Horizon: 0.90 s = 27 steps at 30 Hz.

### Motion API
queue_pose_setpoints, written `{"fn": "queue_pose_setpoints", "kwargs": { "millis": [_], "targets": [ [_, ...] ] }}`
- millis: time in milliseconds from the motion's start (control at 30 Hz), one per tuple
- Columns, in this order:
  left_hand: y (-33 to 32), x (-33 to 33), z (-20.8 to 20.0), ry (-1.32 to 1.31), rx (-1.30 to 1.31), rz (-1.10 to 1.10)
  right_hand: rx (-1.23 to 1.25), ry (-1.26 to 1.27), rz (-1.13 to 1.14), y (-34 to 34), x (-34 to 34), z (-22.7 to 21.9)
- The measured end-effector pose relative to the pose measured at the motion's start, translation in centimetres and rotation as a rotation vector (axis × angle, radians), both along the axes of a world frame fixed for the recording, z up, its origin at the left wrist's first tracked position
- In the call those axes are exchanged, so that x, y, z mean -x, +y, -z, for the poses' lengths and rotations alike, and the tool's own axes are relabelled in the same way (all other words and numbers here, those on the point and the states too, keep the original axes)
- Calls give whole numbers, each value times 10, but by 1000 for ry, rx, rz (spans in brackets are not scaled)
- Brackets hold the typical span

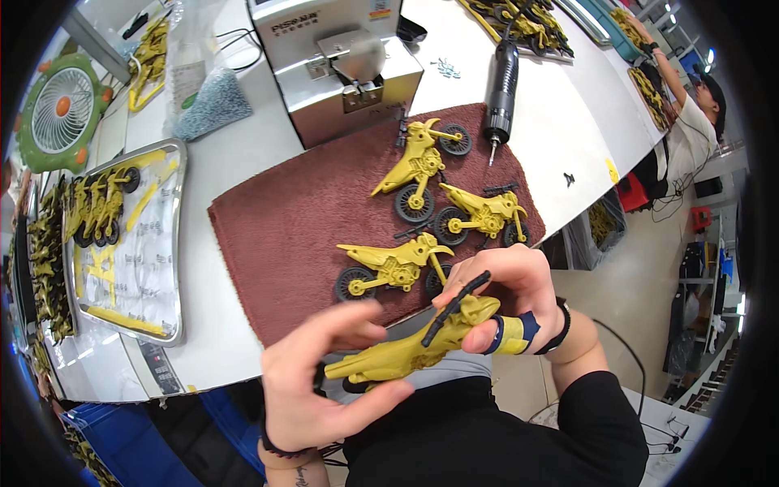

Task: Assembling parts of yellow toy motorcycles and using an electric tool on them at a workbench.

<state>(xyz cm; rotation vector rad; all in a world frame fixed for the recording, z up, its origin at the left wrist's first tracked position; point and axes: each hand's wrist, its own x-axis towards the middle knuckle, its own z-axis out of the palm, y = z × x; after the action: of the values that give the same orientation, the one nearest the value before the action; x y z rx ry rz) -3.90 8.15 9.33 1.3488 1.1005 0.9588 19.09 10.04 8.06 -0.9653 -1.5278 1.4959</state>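
So our right hand point(523, 276) has its fingers clamped on the front of a yellow toy dirt bike point(406, 357), near our lap, while our left hand point(296, 385) curves around the tail, fingers apart. Black handlebar point(456, 310)'s on; can't make out the front wheel. Three more toy bikes point(418, 166) on the maroon towel point(276, 219) look basically built, so we'd guess this one's close.

dark lettering point(296, 22), orange label point(379, 10) on silver machine point(329, 61).
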Motion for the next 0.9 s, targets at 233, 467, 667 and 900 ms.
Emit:
{"fn": "queue_pose_setpoints", "kwargs": {
  "millis": [233,467,667,900],
  "targets": [
    [30,38,-37,301,-148,104,203,134,-168,49,48,-30],
    [104,58,-9,251,30,255,-198,13,140,81,7,-41],
    [119,38,27,903,-732,71,-322,-625,622,121,-104,-17],
    [123,28,26,820,-556,155,258,-780,556,177,-110,-5]
  ]
}}
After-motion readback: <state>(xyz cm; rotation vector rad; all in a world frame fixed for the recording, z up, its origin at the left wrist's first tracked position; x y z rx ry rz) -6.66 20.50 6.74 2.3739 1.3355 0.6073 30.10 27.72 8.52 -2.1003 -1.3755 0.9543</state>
